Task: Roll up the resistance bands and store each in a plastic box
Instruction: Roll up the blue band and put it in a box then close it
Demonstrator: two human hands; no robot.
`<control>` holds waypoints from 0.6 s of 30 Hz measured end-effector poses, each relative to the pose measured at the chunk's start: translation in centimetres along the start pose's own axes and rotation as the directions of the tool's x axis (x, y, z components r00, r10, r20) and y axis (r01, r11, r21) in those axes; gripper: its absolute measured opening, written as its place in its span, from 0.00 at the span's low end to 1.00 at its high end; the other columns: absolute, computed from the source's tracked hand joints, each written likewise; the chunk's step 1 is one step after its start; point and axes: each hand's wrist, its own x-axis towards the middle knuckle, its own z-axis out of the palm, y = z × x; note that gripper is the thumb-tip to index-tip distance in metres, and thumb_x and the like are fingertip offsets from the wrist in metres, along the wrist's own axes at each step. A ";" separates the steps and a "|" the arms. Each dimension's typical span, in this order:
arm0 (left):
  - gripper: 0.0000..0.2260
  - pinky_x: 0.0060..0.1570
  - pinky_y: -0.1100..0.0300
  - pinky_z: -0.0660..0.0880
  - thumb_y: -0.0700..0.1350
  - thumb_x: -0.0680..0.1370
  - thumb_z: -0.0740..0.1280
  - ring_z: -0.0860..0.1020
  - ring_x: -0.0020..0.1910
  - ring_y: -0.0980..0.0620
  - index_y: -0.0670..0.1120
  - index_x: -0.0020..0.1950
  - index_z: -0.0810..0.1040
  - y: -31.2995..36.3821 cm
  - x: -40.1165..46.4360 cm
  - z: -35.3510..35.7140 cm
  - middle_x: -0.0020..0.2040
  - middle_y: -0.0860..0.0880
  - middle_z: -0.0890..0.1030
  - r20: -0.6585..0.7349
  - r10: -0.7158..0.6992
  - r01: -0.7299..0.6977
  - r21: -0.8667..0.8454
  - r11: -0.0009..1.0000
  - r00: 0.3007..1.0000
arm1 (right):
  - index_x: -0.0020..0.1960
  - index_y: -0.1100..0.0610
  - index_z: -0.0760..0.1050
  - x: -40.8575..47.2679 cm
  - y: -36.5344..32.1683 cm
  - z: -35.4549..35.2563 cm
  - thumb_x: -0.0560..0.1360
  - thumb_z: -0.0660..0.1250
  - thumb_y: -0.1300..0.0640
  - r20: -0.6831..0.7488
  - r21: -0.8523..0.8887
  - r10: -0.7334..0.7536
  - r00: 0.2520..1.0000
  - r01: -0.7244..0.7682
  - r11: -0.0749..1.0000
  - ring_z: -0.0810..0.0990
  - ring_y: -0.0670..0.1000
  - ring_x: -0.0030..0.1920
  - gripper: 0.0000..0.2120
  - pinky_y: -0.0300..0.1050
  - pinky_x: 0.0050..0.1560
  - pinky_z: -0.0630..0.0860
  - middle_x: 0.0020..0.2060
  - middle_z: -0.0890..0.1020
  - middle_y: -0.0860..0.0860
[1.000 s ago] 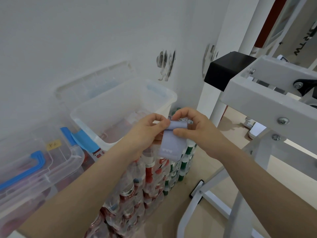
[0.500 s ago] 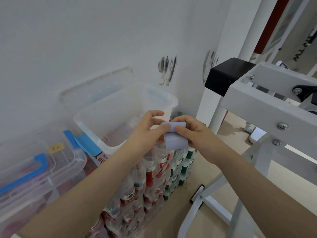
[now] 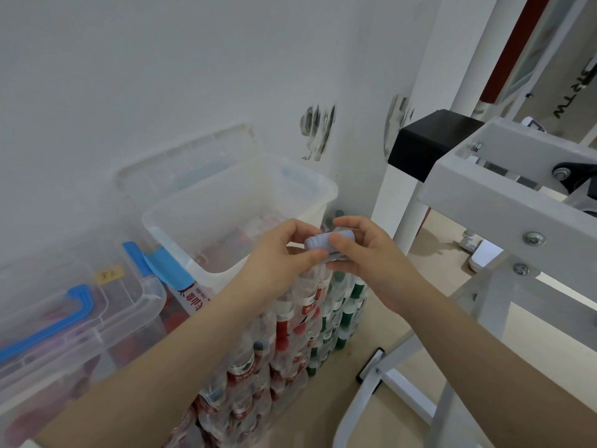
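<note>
- Left hand and right hand each pinch an end of the rolled lilac resistance band.
- The roll is held just beside the open clear plastic box, above stacked water bottles.

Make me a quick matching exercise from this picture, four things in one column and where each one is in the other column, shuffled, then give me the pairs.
Things:
1. resistance band
2. open plastic box
3. bottle packs
4. black block

Places:
A. on the end of the white frame, right
B. rolled, pinched between both hands
C. against the wall, just beyond the hands
D. stacked under the hands

Pairs: 1-B, 2-C, 3-D, 4-A
</note>
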 end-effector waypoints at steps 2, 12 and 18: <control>0.09 0.40 0.56 0.77 0.42 0.71 0.71 0.81 0.40 0.50 0.50 0.47 0.75 0.0 -0.2 0.2 0.45 0.51 0.81 0.028 0.043 -0.044 0.036 0.998 0.999 | 0.58 0.59 0.71 0.0 -0.2 0.1 0.73 0.66 0.63 -0.032 0.061 0.016 0.999 -0.014 0.998 0.82 0.50 0.45 0.13 0.41 0.41 0.81 0.50 0.78 0.56; 0.21 0.56 0.58 0.72 0.53 0.62 0.74 0.74 0.58 0.49 0.56 0.51 0.69 1.6 -0.2 -1.7 0.63 0.61 0.71 0.438 0.246 -0.363 0.208 0.908 0.865 | 0.71 0.50 0.59 -0.7 -2.1 -1.6 0.67 0.70 0.70 0.285 0.027 0.095 0.954 -0.107 0.994 0.81 0.52 0.49 0.38 0.48 0.52 0.79 0.57 0.76 0.54; 0.33 0.55 0.79 0.63 0.51 0.62 0.77 0.70 0.59 0.66 0.65 0.59 0.62 1.2 0.2 -2.1 0.59 0.67 0.69 0.376 0.327 -0.461 0.358 0.812 0.867 | 0.74 0.52 0.50 -0.9 -1.1 0.0 0.66 0.69 0.64 0.093 0.204 0.106 0.990 -0.123 0.971 0.80 0.56 0.54 0.44 0.47 0.51 0.80 0.57 0.78 0.60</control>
